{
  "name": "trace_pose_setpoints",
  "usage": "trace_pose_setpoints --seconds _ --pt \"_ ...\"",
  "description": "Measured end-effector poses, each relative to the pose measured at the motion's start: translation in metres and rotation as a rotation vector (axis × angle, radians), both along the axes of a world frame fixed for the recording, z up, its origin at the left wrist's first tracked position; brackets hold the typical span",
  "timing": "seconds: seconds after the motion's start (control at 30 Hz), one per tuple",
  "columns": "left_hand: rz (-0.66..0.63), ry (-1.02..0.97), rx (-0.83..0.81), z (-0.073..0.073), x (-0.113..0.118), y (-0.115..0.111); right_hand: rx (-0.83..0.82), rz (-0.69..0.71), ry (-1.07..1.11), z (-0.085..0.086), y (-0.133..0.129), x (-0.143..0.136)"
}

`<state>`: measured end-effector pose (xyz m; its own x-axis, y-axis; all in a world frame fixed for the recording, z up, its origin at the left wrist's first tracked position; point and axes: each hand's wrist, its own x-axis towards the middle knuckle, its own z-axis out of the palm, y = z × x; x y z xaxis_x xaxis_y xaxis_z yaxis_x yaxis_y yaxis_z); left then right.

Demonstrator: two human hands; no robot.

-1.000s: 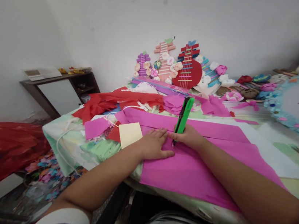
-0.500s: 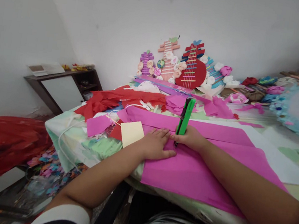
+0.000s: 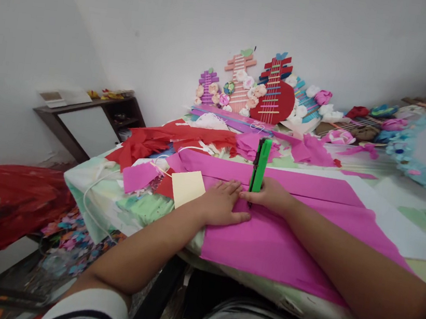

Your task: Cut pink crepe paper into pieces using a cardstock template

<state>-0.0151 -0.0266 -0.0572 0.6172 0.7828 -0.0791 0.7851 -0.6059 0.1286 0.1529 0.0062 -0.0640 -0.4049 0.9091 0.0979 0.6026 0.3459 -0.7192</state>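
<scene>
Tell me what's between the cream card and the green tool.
The left hand, palm down on the pink sheet, lies between them in the head view.

The sheet (image 3: 289,237) lies on the table (image 3: 94,191), before the craft guitars (image 3: 281,103). The cabinet (image 3: 85,129) and bag (image 3: 16,191) are left of the table.

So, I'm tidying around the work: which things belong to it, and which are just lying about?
In use:
- large pink sheet, under the left hand
- green-and-black tool, upright in the right hand

Seemingly just lying about:
- pale yellow card
- red scraps
- small pink piece
- red lute-shaped craft
- blue-edged round piece
</scene>
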Motion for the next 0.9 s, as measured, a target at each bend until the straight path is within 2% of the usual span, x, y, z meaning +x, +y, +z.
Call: trace_pose_setpoints --seconds 0.37,0.7,0.8,0.9 --pt "-0.013 0.021 0.01 -0.001 0.001 0.001 0.018 -0.053 -0.011 -0.001 0.002 -0.001" --pt "0.004 0.018 -0.007 0.0 0.0 -0.001 -0.016 -0.079 0.222 0.001 0.0 0.001" --pt "0.016 -0.014 0.001 0.001 0.0 -0.001 -0.045 -0.043 0.172 0.012 -0.007 -0.004" --pt "0.014 -0.023 -0.015 0.003 0.0 -0.002 -0.044 -0.088 0.088 0.04 -0.015 -0.008"
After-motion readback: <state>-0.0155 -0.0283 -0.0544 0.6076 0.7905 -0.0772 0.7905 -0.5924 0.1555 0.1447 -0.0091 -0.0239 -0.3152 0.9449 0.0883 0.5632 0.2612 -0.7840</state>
